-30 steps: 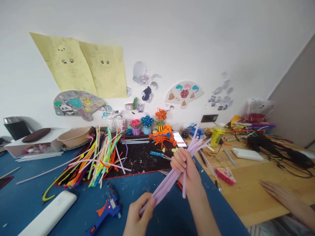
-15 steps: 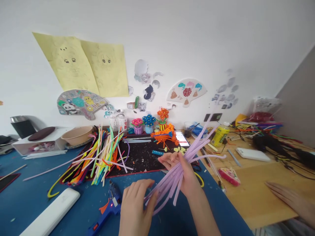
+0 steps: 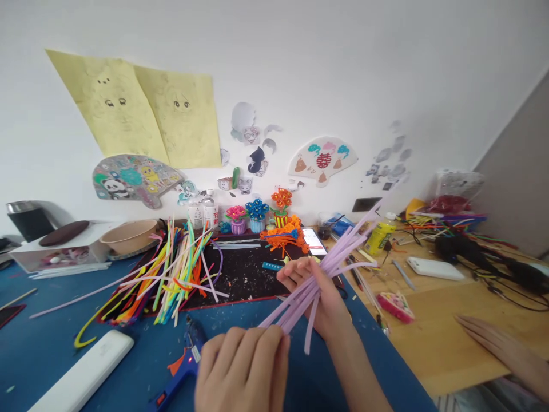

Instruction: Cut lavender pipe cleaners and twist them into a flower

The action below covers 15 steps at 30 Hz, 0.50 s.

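Note:
A bundle of light purple pipe cleaners slants up to the right in front of me. My right hand is wrapped round its middle. Over the lower ends, my left hand is closed with its back toward me, so the tips inside it are hidden. One stem hangs loose below my right hand. Left of my left hand lies a blue glue gun with an orange trigger and a small red light. Beyond it, multicoloured pipe cleaners form a loose pile.
Several pipe-cleaner flower pots stand along the wall beside an orange pipe-cleaner heap. A white power bank lies front left. Another person's hand rests on the wooden table. A yellow bottle stands at right.
My left hand has closed over the lower ends of the purple bundle, where its fingers were more spread before. The loose lower stems are now mostly gathered. The view has shifted slightly.

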Tool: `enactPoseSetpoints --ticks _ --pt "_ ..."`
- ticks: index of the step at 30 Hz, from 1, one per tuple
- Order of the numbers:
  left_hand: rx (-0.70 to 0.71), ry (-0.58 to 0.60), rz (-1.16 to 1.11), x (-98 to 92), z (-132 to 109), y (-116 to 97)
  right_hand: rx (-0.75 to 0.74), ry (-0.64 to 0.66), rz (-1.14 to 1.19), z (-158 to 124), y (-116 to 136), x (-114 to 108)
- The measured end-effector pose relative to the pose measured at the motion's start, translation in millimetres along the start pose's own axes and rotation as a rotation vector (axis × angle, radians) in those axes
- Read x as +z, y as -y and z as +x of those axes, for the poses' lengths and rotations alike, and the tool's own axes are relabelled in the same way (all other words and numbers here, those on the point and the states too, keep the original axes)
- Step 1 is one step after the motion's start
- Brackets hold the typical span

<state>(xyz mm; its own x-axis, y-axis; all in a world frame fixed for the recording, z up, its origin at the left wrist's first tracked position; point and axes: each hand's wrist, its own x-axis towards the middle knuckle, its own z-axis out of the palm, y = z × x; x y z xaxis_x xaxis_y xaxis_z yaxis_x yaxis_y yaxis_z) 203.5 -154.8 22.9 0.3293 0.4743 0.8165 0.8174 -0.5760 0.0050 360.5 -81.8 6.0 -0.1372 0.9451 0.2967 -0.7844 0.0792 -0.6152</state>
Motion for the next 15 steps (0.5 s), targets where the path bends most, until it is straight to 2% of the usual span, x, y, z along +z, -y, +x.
enactPoseSetpoints --ticks 3,7,11,15 --pt "-0.102 0.042 -0.116 24.3 12.1 -12.3 0.067 0.129 0.006 2.1 -1.4 15.1" --pt "-0.19 0.065 -0.193 49.0 12.3 -8.9 0.107 0.249 -0.106 0.7 -1.0 29.5" --pt "-0.241 0.032 -0.288 55.5 3.3 -2.5 0.168 0.29 -0.132 -1.6 -4.3 33.4" --pt "-0.265 -0.016 -0.38 55.0 -3.6 -4.8 0.18 0.258 -0.061 -4.4 -11.8 34.4"
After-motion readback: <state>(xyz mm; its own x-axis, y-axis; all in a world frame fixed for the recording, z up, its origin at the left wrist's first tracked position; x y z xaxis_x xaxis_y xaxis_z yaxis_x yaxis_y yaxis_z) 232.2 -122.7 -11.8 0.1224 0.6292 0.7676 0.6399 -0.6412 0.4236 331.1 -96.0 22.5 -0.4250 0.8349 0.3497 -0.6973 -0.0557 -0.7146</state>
